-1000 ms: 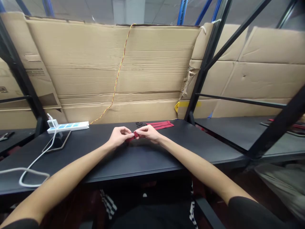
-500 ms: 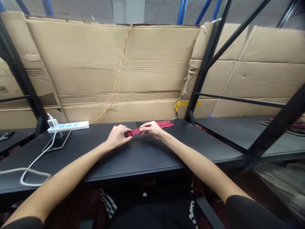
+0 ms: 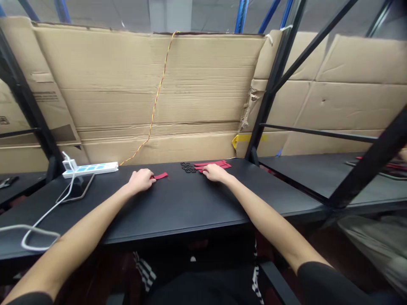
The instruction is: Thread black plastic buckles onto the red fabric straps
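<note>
My left hand [image 3: 140,180] rests curled on the black table [image 3: 190,207], its fingertips pinching one end of a short red strap [image 3: 161,175] that lies flat to its right. My right hand [image 3: 214,173] is further right at the back of the table, fingers bent down onto a small pile of red straps [image 3: 213,164]. A cluster of small black buckles [image 3: 188,167] lies just left of that pile, between the two hands.
A white power strip [image 3: 90,168] with a plugged-in white cable [image 3: 38,220] sits at the back left, beside a phone [image 3: 76,188] lying flat. Cardboard sheets [image 3: 165,93] wall off the back. Black rack posts [image 3: 270,89] stand at right, with another black table [image 3: 318,173] beyond.
The hands, which held one red strap together at the table's middle, have parted. The left carried the strap to the left and laid it down; the right moved back to the strap pile.
</note>
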`<state>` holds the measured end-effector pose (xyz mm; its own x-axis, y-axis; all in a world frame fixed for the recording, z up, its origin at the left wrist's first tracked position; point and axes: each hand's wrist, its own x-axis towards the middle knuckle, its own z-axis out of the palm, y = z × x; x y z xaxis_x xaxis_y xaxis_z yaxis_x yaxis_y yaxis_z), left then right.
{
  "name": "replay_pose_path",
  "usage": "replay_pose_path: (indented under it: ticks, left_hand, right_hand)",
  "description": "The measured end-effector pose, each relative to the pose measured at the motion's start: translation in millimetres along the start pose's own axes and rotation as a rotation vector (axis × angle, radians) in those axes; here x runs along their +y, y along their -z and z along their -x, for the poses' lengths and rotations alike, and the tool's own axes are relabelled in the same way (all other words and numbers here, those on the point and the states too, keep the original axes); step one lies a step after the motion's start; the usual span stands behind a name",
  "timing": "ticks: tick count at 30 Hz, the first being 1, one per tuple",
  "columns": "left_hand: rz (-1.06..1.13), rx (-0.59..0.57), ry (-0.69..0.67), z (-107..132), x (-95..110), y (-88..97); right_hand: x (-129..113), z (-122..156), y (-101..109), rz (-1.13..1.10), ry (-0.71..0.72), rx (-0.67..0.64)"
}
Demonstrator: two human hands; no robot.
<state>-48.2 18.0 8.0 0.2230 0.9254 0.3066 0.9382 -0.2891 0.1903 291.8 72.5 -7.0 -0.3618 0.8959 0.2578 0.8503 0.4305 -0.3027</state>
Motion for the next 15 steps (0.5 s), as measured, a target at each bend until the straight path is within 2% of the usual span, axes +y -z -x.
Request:
replay_pose_path:
  ticks: [2, 4, 6, 8, 9, 11, 13, 15]
  left_hand:
    - [-0.106, 0.019, 0.038, -1, -5, 2.0]
    - [-0.168, 0.073, 0.007, 0, -3, 3.6]
    - [-0.146, 0.131, -0.088, 2, 6, 3.7]
    - [-0.057, 0.147, -0.227, 5, 20, 1.6]
    - [-0.004, 0.129, -0.306, 7, 28, -0.3]
    - [0.09, 0.045, -0.468, 13, 42, -5.5]
    - [0.148, -0.056, -0.583, 18, 53, -11.1]
    - [0.155, -0.124, -0.635, 20, 58, -15.3]
  right_hand:
    - [1, 2, 1, -0.004, -0.007, -0.006]
    - [-6, 3, 1, 0.011, 0.016, -0.011]
    - [-19, 5, 1, -0.015, 0.104, -0.047]
    - [-33, 5, -1, -0.155, 0.239, -0.11]
    - [-39, 5, -2, -0.258, 0.296, -0.126]
    - [-46, 3, -5, -0.393, 0.341, -0.074]
    - [-45, 1, -10, -0.344, 0.315, 0.043]
    - [-37, -1, -15, -0.18, 0.281, 0.11]
